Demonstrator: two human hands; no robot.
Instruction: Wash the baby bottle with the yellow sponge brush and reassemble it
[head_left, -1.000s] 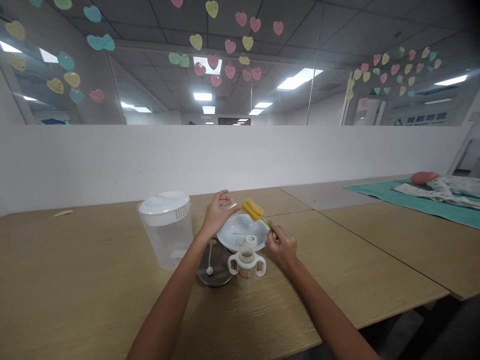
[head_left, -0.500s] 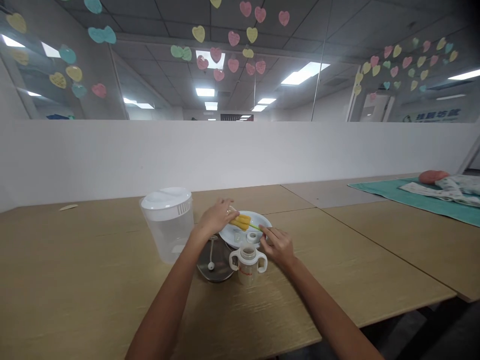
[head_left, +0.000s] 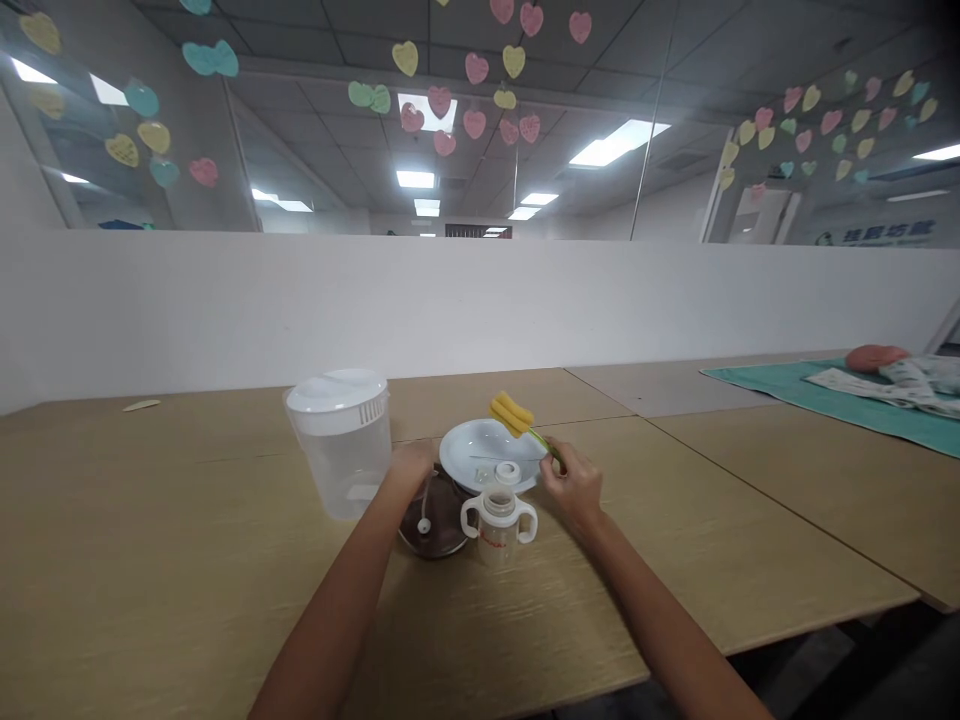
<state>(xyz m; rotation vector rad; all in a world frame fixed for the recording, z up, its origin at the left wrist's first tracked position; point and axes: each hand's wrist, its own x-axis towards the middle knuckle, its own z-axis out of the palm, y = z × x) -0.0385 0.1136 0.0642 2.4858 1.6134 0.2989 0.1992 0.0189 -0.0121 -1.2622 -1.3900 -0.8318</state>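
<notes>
My right hand [head_left: 574,478] grips the green handle of a bottle brush, whose yellow sponge head [head_left: 513,413] points up and left above a white bowl [head_left: 457,445]. In that bowl lie a white ring-shaped cap [head_left: 508,472] and a small clear piece [head_left: 481,475]. My left hand [head_left: 412,466] is low over the back left edge of a dark round tray [head_left: 442,540]; its fingers are hidden, so I cannot see what they hold. A straw with a white weighted end [head_left: 424,525] lies on the tray. Nearer me stands an uncapped clear baby bottle [head_left: 499,540] with two white handles.
Left of the tray is a clear plastic bucket [head_left: 337,455] with a white lid. A green cloth [head_left: 780,385] with a patterned cloth on it lies at the far right. The table [head_left: 187,560] meets a white wall [head_left: 420,300] at the back.
The brush has moved up and away from my left hand, its sponge now raised above the bowl. My left hand has come down and left, from the bowl to the tray.
</notes>
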